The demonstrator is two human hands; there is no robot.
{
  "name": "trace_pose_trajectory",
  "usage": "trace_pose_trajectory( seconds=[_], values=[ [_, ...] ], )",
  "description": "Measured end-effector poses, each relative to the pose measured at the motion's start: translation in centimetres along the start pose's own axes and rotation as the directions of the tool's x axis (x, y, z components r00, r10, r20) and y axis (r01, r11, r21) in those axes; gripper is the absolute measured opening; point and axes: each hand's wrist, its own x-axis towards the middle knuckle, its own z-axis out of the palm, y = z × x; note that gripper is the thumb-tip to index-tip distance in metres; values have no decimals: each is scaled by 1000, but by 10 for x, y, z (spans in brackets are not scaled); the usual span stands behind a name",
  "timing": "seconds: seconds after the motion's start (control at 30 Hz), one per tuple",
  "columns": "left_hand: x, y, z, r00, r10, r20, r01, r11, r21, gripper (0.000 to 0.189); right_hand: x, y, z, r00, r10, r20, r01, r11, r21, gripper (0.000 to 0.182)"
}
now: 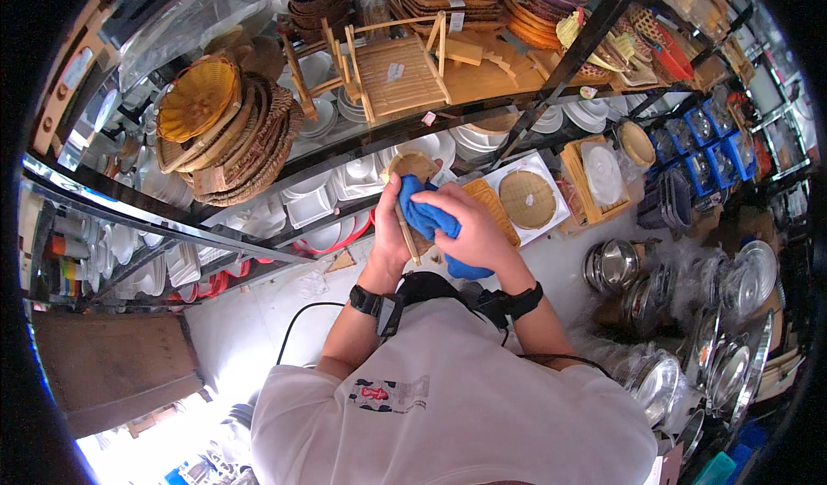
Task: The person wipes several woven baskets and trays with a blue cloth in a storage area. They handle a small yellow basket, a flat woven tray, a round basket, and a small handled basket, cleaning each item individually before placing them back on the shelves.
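My left hand [387, 233] grips the side of a bamboo or wicker item [413, 164], seen almost edge-on; its full shape is partly hidden. A thin light rim runs down from it towards my body. My right hand [478, 226] holds a bunched blue cloth [420, 210] against the item's right-hand side. One end of the cloth hangs below the right palm. Both hands are in front of my chest, at the shelf's front edge. Just to their right, an orange woven basket [494, 210] and a round woven tray [528, 199] lie lower down.
Stacked woven baskets [258, 142] stand on the upper shelf at left, beside a slatted bamboo rack [397, 71]. White dishes [310, 210] fill the shelf below. Steel pans [614, 262] and plastic-wrapped metalware [652, 381] lie at right. A brown box [116, 369] is at lower left.
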Motion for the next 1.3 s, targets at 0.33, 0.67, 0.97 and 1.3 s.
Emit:
trace_pose_trajectory(
  seconds=[0.33, 0.67, 0.97, 1.3],
  values=[
    [-19, -16, -6, 994, 50, -101, -37, 991, 132, 66, 30, -24, 9, 960, -50, -275, -47, 941, -335, 52],
    [-25, -6, -15, 1000, 22, -18, -21, 998, 54, 72, 40, -4, -12, 991, 52, 125, -84, 961, 262, 55],
    [-14, 1, 8, 994, 99, 38, -103, 986, 134, 77, 30, 16, -28, 896, 180, -407, 48, 869, 493, 59],
    [-2, -31, -25, 979, 133, -156, -94, 969, 230, 57, 24, 31, 15, 979, 145, -141, -130, 985, 110, 54]
  ],
)
